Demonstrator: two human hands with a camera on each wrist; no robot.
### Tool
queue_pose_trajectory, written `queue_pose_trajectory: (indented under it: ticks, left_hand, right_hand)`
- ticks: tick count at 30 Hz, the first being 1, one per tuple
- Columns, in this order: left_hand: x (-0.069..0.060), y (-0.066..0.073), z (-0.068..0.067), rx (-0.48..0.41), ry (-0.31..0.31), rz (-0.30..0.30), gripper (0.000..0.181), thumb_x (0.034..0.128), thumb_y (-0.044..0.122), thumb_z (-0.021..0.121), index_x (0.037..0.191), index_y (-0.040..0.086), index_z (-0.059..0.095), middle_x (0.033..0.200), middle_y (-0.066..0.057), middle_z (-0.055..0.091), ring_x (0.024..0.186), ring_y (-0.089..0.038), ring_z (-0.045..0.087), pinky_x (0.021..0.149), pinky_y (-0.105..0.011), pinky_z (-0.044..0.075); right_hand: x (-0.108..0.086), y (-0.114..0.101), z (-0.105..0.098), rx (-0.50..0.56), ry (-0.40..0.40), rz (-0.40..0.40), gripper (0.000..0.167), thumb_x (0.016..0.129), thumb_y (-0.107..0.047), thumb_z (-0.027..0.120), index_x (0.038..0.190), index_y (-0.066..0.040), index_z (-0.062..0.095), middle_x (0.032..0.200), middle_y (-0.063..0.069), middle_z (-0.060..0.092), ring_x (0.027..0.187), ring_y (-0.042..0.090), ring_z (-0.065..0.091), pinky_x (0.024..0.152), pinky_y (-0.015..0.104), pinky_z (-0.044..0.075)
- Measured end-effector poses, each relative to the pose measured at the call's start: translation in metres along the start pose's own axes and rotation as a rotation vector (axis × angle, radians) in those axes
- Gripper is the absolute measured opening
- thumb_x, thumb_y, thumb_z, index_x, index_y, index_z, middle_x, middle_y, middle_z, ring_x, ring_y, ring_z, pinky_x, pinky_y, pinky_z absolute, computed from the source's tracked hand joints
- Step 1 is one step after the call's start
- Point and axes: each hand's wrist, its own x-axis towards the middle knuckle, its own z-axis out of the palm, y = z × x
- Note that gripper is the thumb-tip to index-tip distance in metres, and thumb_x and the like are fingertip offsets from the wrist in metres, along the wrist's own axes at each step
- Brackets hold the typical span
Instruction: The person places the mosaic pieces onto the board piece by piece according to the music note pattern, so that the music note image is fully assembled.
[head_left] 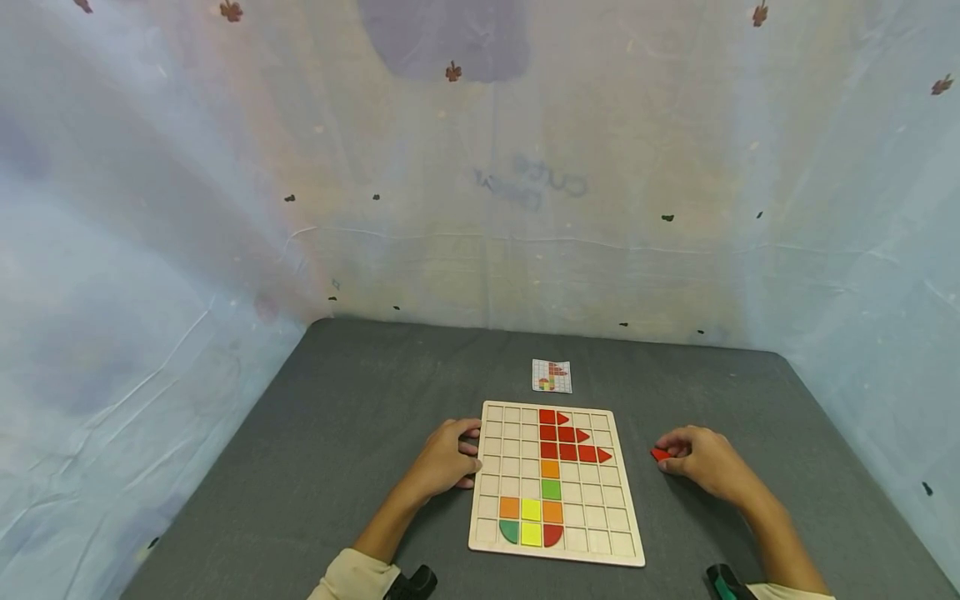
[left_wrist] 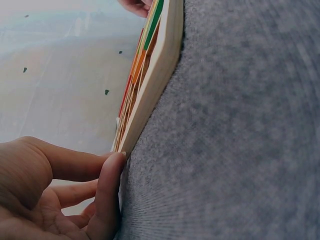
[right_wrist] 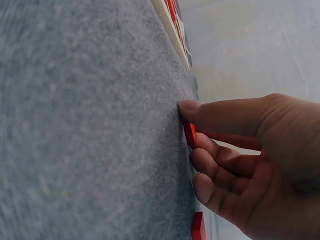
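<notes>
A square wooden grid board lies on the table with coloured tiles set in its cells. Red squares and red triangles form rows at the top; orange, green and yellow tiles stand below. My left hand is at the board's left edge, thumb and forefinger tips pinching it in the left wrist view. To the right of the board, my right hand pinches a small red tile between thumb and fingers, close to the table. The fingers partly hide its shape.
Behind the board lies a small card printed with a grid pattern of coloured shapes. In the right wrist view another red piece is below the hand. A grey cloth covers the table; a pale curtain hangs behind.
</notes>
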Motion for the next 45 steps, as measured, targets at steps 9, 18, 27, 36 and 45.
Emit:
queue_pose_trajectory:
  ticks: [9,18,27,36,45]
  left_hand:
    - [0.000,0.002,0.000,0.002,-0.001,-0.009,0.063,0.0849,-0.008,0.073,0.146,-0.003,0.058,0.128,-0.017,0.057,0.102,-0.025,0.062,0.058,-0.034,0.063]
    - [-0.001,0.003,0.000,-0.012,-0.004,-0.011,0.063,0.0844,-0.008,0.073,0.146,-0.003,0.058,0.129,-0.017,0.056,0.102,-0.025,0.062,0.058,-0.034,0.063]
    - [0.000,0.002,0.000,-0.007,-0.003,-0.017,0.063,0.0845,-0.008,0.073,0.146,-0.002,0.058,0.128,-0.016,0.057,0.102,-0.025,0.062,0.058,-0.034,0.063]
    - [0.000,0.002,0.000,-0.005,-0.004,-0.015,0.063,0.0851,-0.008,0.073,0.146,-0.003,0.058,0.129,-0.017,0.057,0.103,-0.025,0.061,0.058,-0.034,0.064]
    - [0.000,0.003,0.000,-0.006,-0.003,-0.013,0.064,0.0848,-0.009,0.073,0.146,-0.003,0.057,0.129,-0.017,0.057,0.103,-0.025,0.062,0.058,-0.034,0.064]
  right_hand:
    - [-0.001,-0.001,-0.001,0.020,-0.031,0.024,0.031,0.085,-0.020,0.088,0.107,-0.002,0.077,0.088,0.000,0.068,0.081,0.016,0.060,0.067,0.031,0.050]
    - [-0.002,0.000,0.000,0.016,-0.026,0.005,0.025,0.087,-0.020,0.087,0.103,-0.003,0.078,0.086,-0.001,0.069,0.079,0.014,0.061,0.064,0.028,0.050]
    - [-0.002,-0.006,0.002,0.015,0.038,-0.058,0.023,0.089,-0.024,0.086,0.103,-0.007,0.080,0.086,-0.004,0.069,0.075,0.007,0.060,0.063,0.025,0.050]
    - [-0.002,-0.024,0.006,0.035,0.071,-0.068,0.021,0.091,-0.025,0.085,0.104,-0.010,0.079,0.090,-0.004,0.070,0.078,0.006,0.062,0.064,0.025,0.052]
    - [-0.001,-0.042,0.014,0.071,0.095,-0.115,0.018,0.090,-0.022,0.086,0.103,-0.011,0.080,0.094,-0.003,0.070,0.081,0.006,0.062,0.066,0.024,0.053]
